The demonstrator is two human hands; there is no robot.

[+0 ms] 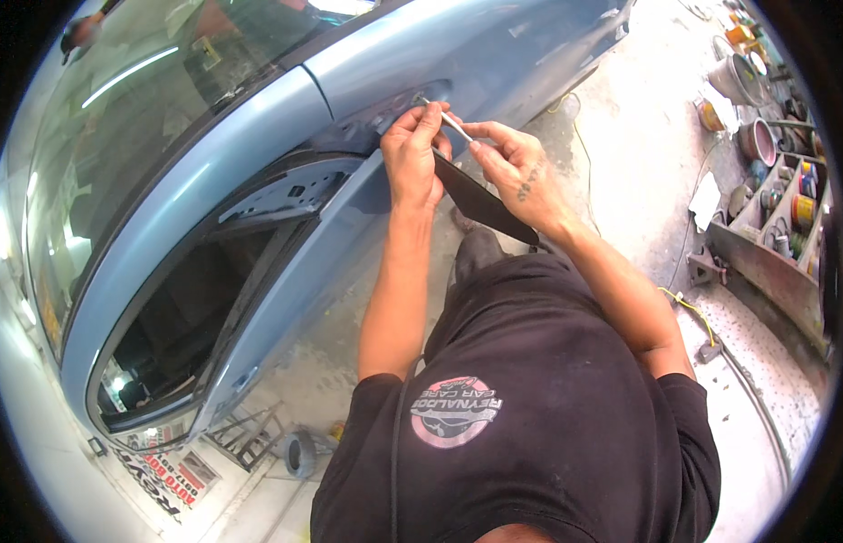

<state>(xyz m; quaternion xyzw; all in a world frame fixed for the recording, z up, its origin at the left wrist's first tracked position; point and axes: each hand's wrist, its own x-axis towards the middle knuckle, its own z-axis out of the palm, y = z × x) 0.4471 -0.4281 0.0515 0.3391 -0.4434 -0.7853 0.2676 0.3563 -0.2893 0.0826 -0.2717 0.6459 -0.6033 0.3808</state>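
Observation:
My left hand is closed around the top of a dark, flat tapered piece, its fingertips at the upper end of a thin white rod. My right hand pinches the rod at its lower end, with the dark piece hanging beneath. The rod's tip meets a small recessed spot on the light blue car body, near the front corner of the side window; what exactly sits there is too small to tell.
A car side window fills the left. At right stand paint cans and a metal shelf rack with containers, beside cables on the pale floor. A metal stand and sign board lie lower left.

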